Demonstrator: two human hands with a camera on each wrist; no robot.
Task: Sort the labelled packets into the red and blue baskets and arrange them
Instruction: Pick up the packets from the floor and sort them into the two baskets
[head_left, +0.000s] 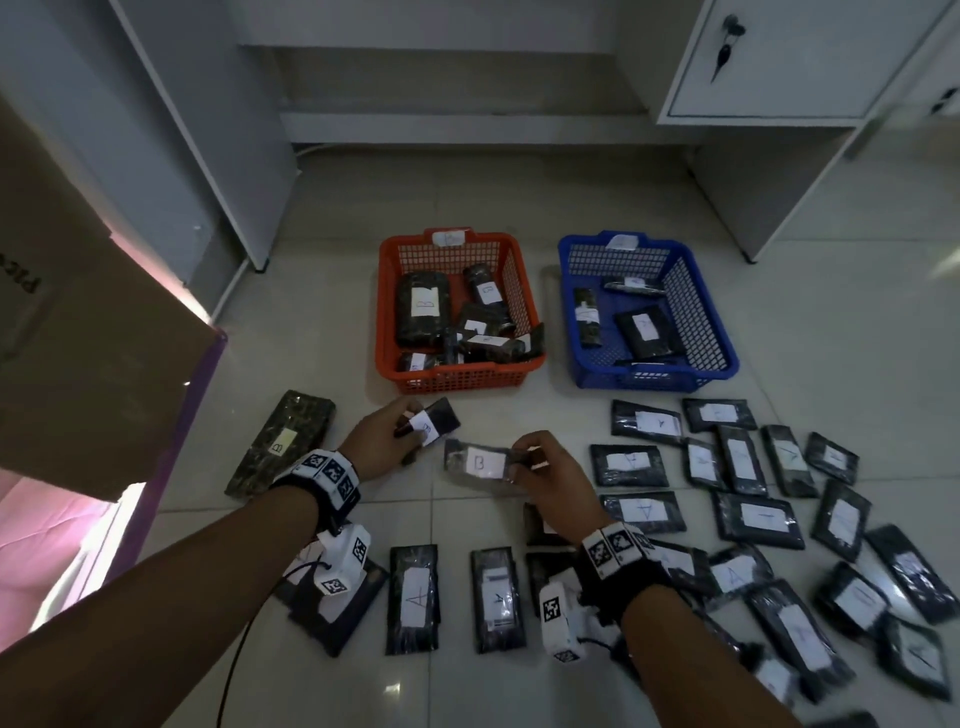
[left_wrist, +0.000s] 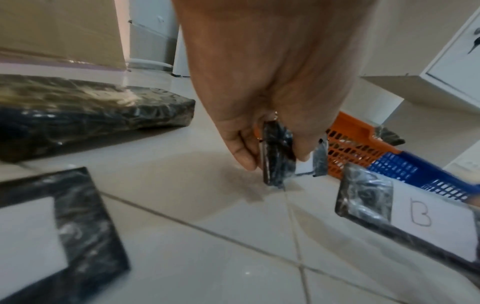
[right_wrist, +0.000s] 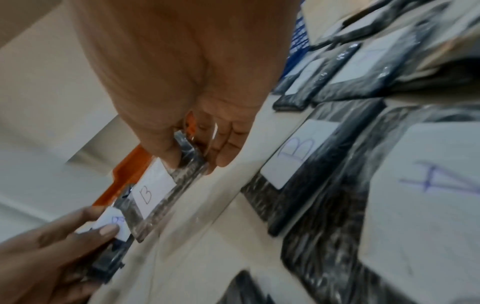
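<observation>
**Both hands holding B packets above the floor**

The left hand (head_left: 387, 441) pinches a small black packet (head_left: 434, 420) labelled B, fingers (left_wrist: 242, 153) curled round its end, just in front of the red basket (head_left: 457, 374). The right hand (head_left: 545, 467) grips a second B packet (head_left: 478, 462) by its right end, thumb on top, lifted off the floor (head_left: 467, 519). The red basket holds several B packets; the blue basket (head_left: 649, 379) beside it holds a few. Many packets marked A lie scattered toward the floor's right side, and a long B packet (head_left: 283, 441) lies near the cardboard box (head_left: 93, 338) at the left
</observation>
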